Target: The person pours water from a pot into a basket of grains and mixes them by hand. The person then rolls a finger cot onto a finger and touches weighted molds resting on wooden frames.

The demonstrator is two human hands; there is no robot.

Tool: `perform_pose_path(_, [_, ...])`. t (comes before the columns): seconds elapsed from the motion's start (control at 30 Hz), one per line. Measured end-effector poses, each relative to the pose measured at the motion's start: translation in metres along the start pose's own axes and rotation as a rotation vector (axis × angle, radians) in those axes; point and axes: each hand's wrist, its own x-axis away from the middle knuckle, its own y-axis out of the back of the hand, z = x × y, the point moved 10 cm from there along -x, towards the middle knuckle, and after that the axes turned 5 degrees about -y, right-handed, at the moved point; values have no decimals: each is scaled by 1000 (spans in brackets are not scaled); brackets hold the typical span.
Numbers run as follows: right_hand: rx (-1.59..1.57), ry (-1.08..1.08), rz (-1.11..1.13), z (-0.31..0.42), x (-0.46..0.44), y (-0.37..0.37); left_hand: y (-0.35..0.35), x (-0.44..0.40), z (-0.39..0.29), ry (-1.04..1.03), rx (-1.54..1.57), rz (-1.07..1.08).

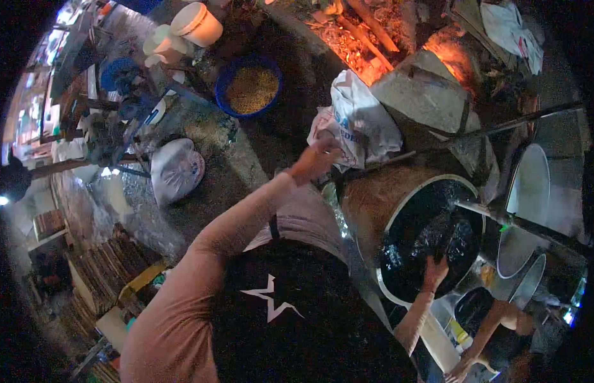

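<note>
My left hand [318, 159] reaches forward at the lower left edge of a white printed plastic sack [366, 131]. Its fingers look curled, but blur hides what they hold, if anything. My right hand [435, 271] is over a large round pot [381, 276], its fingertips against dark, rippling liquid [431, 239]. Those fingers are too dark to make out. A long pole [542, 235] extends over the pot's right rim, with its pale end above the liquid.
A fire [367, 41] burns at the back beside a stone block [424, 89]. A blue basin [249, 86] of yellowish grains, a white bucket [197, 24] and a tied white bag [177, 171] stand left. Stacked wood [112, 268] lies lower left. Another person's arm [485, 335] is lower right.
</note>
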Motion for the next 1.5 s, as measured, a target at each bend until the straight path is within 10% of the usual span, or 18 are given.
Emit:
perform_pose_path(0.2, [221, 147, -82, 112, 48, 60, -55, -15, 14, 1, 226, 22])
perform_pose_path(0.4, [337, -35, 39, 180, 76, 58, -138, -1, 4, 173, 1395, 728])
perform_pose_path(0.47, [476, 52, -7, 224, 90, 39, -89, -2, -38, -115, 103, 251])
perform_pose_path(0.67, [385, 221, 95, 321, 117, -82, 3, -12, -63, -8, 457, 117])
perform_pose_path(0.8, [341, 296, 231, 373, 119, -202, 98, -39, -48, -729, -237, 0])
perform_pose_path(0.87, [536, 368, 266, 412, 127, -261, 141, -54, 5, 157, 481, 213])
perform_pose_path(1.0, [466, 512, 413, 431, 119, -369, 267, -61, 78, 373, 758, -77])
perform_pose_path(1.07, [492, 613, 448, 468, 124, -406, 326, -57, 56, 24, 915, -119])
perform_pose_path(1.13, [656, 503, 600, 480, 125, -439, 397, -90, 167, -69, 142, -467])
perform_pose_path(1.27, [754, 528, 765, 518, 130, -461, 439, -69, 157, 339, 190, -457])
perform_pose_path(1.33, [878, 532, 791, 528, 129, -460, 449, -107, 217, 83, 276, -517])
perform_pose_path(1.43, [1121, 533, 888, 557, 134, -455, 425, -127, 256, 324, 1096, -577])
perform_pose_path(1.5, [1268, 527, 1032, 572, 142, -455, 431, -125, 241, 293, 1100, -683])
